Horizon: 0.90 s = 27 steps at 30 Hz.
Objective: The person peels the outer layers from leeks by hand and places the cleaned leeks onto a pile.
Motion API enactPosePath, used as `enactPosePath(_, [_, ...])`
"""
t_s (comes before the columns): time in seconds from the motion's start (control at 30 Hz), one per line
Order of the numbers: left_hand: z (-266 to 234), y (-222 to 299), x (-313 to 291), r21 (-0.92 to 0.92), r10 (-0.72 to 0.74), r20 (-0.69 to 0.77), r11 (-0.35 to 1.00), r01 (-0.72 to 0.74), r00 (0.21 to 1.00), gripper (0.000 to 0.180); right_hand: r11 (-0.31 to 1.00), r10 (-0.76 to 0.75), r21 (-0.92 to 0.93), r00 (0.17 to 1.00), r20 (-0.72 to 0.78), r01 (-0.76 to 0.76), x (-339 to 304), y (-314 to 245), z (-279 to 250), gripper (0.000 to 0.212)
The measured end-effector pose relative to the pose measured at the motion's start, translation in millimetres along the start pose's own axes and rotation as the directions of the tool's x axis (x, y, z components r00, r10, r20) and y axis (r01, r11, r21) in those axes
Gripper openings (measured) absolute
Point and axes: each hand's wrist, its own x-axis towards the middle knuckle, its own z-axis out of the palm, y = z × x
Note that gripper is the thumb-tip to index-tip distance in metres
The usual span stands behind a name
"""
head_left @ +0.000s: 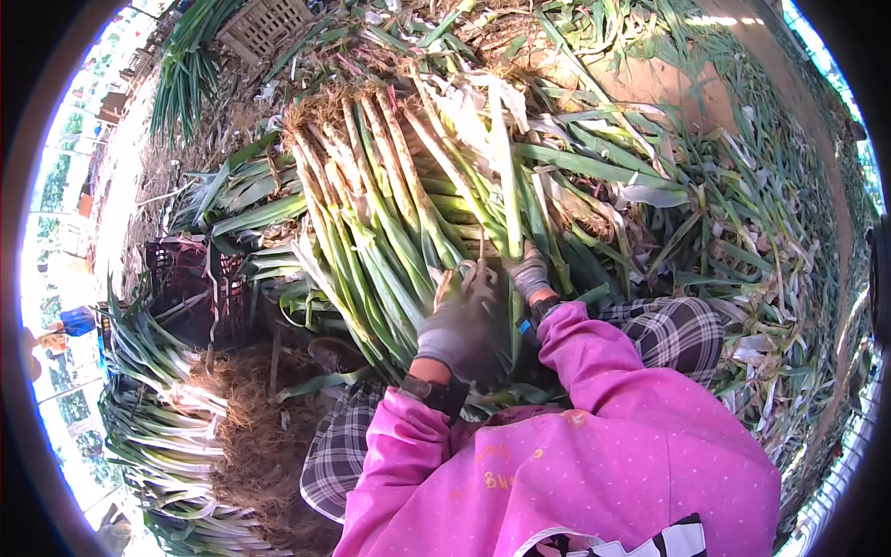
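My right hand (pixel 530 275), in a grey glove, is closed around a leek (pixel 507 190) whose pale stalk points away from me. Just to its left is my left hand (pixel 457 320), also gloved and smeared by motion, so its fingers do not show clearly. It is close to the green leaves of a heap of untrimmed leeks (pixel 371 200). Those leeks lie side by side, with brown, soil-stained roots at the far end and leaves toward me. Whether the left hand grips anything is hidden.
Cleaned leeks (pixel 172 436) with pale stalks and bushy roots are stacked at the lower left. A dark crate (pixel 190 283) stands behind them. At the far left are a beige crate (pixel 263 26) and a green bunch (pixel 188 79). Loose leaves (pixel 761 241) cover the right side.
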Motion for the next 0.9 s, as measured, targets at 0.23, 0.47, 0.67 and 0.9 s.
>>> enactPosePath(0.23, [10.4,-25.5,18.3,0.228,0.229,-0.037,0.95,-0.215,0.973,0.04,0.995,-0.069,0.064,0.994,-0.087,0.075,13.5,14.3,14.8,0.037])
enactPosePath(0.47, [-7.1,-47.5,66.2,0.108,-0.058,-0.179,0.991,0.078,0.982,0.065,0.987,-0.134,-0.103,0.98,-0.144,0.12,13.0,7.0,18.4,0.037])
enactPosePath(0.67, [-42.6,-45.9,116.1,0.102,-0.08,-0.342,0.987,0.122,0.936,0.057,0.918,-0.224,-0.383,0.932,-0.285,0.103,17.4,13.0,27.9,0.043])
enactPosePath(0.9, [-87.4,-55.2,166.3,0.106,-0.129,-0.3,0.98,0.167,0.945,0.048,0.914,-0.036,-0.405,0.993,-0.11,-0.012,17.2,-6.3,27.0,0.056])
